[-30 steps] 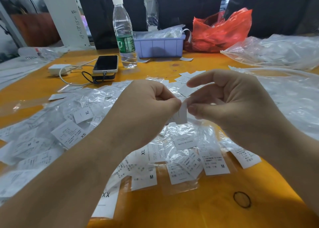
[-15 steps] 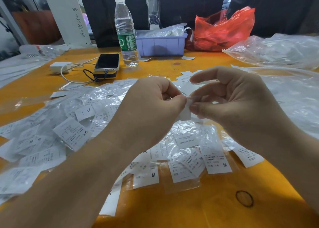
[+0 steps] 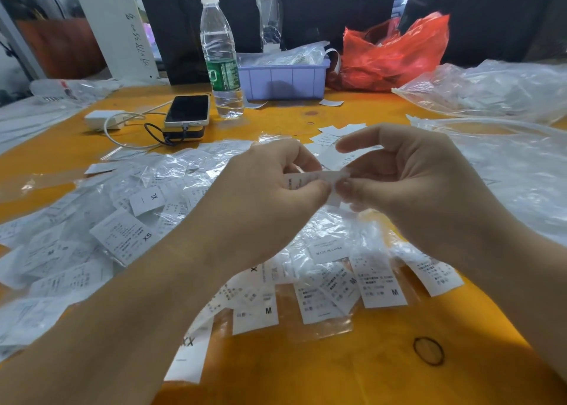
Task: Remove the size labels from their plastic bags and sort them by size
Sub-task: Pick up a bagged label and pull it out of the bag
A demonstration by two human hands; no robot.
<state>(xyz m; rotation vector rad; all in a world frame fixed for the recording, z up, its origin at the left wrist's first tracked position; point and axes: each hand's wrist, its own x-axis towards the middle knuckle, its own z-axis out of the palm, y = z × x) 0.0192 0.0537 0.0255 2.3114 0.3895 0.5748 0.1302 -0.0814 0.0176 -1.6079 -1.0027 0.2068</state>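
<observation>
— Two hands, what have they got?
— Left hand [image 3: 260, 196] and right hand [image 3: 408, 186] both pinch one white label [image 3: 310, 179] between curled fingertips, lifted above the heap of bagged labels [image 3: 171, 208].
— Room around them?
— Bare orange worktop [image 3: 306, 371] toward the near edge, one black rubber band [image 3: 428, 350] on it. Farther back: one water bottle [image 3: 221, 57], one phone [image 3: 187, 110], one purple tray [image 3: 285, 79], one red bag [image 3: 395, 51].
</observation>
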